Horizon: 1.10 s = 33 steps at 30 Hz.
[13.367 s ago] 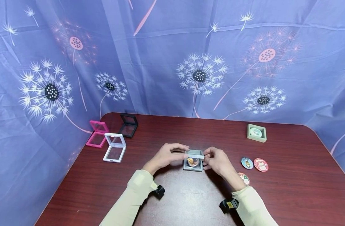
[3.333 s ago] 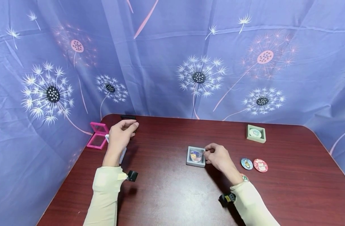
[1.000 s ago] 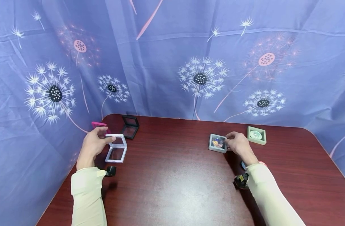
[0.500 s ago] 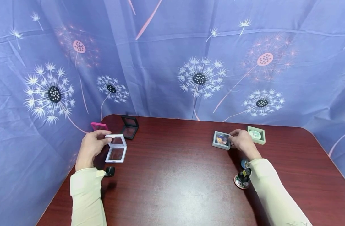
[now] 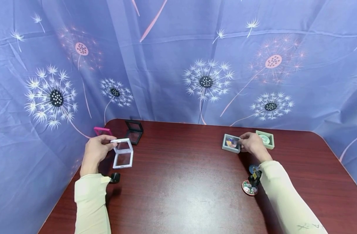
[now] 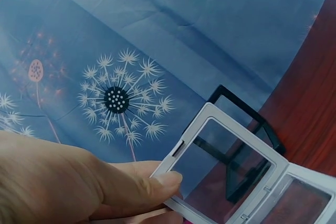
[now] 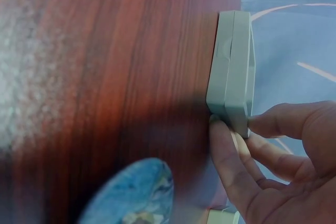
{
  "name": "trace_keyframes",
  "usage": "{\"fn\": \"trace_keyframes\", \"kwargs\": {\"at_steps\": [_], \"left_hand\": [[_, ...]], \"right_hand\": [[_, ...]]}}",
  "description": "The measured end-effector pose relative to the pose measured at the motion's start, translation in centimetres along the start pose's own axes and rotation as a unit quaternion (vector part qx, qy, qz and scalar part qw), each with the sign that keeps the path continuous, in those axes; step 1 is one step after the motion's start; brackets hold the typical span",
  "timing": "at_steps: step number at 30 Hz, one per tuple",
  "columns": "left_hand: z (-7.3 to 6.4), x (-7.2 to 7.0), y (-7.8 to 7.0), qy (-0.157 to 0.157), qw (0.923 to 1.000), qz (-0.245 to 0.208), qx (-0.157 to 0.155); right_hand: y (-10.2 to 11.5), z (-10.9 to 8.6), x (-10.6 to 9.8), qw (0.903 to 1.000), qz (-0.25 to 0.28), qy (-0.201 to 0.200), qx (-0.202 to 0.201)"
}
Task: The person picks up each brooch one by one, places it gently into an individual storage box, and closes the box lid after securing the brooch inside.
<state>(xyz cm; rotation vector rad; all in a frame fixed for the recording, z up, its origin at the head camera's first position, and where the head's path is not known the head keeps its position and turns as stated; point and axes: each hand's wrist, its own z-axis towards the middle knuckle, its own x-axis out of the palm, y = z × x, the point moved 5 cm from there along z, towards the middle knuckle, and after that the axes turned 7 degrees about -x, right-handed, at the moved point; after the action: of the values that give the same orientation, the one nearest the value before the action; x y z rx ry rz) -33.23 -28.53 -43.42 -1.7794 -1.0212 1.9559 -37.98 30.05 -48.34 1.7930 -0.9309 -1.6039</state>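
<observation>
My left hand (image 5: 97, 150) pinches the upper panel of a white hinged display frame (image 5: 123, 151) at the left of the table. In the left wrist view, thumb and fingers hold the corner of this white frame (image 6: 247, 136), whose two clear windows stand opened apart at the hinge. At the back right, my right hand (image 5: 253, 144) grips the right edge of a grey display case (image 5: 229, 149). The case is closed, with a colourful round badge (image 5: 231, 143) behind its clear window. The right wrist view shows the grey case (image 7: 231, 61) side-on between thumb and fingers.
Behind the white frame stand a black hinged frame (image 5: 134, 135) and a pink one (image 5: 103, 131), partly hidden by my hand. A light green case (image 5: 270, 146) holding a round badge lies beyond my right hand. A blue badge (image 5: 253, 169) and a red-green badge (image 5: 249, 188) lie nearer.
The grey case, once open between both hands at centre, is closed and has moved to the back right with my right hand. My left hand has taken the white frame, shifting it slightly right.
</observation>
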Motion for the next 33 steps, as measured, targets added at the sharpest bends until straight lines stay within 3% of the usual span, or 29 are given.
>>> {"fn": "trace_keyframes", "kwargs": {"at_steps": [5,16,22,33], "left_hand": [[-0.1,0.2,-0.2,-0.001,1.0,-0.005,-0.001],[0.0,1.0,-1.0,0.003,0.9994,0.0,0.033],[0.0,2.1,-2.1,0.013,0.9982,-0.01,0.057],[-0.1,4.2,-4.1,0.03,0.996,-0.017,0.083]], "right_hand": [[-0.1,0.1,-0.1,0.9999,0.01,0.001,0.0],[-0.1,0.1,0.1,1.0,0.0,0.003,0.006],[0.1,0.1,-0.1,0.9996,-0.027,0.002,0.011],[0.0,0.8,-0.4,0.9998,-0.021,-0.001,0.005]]}}
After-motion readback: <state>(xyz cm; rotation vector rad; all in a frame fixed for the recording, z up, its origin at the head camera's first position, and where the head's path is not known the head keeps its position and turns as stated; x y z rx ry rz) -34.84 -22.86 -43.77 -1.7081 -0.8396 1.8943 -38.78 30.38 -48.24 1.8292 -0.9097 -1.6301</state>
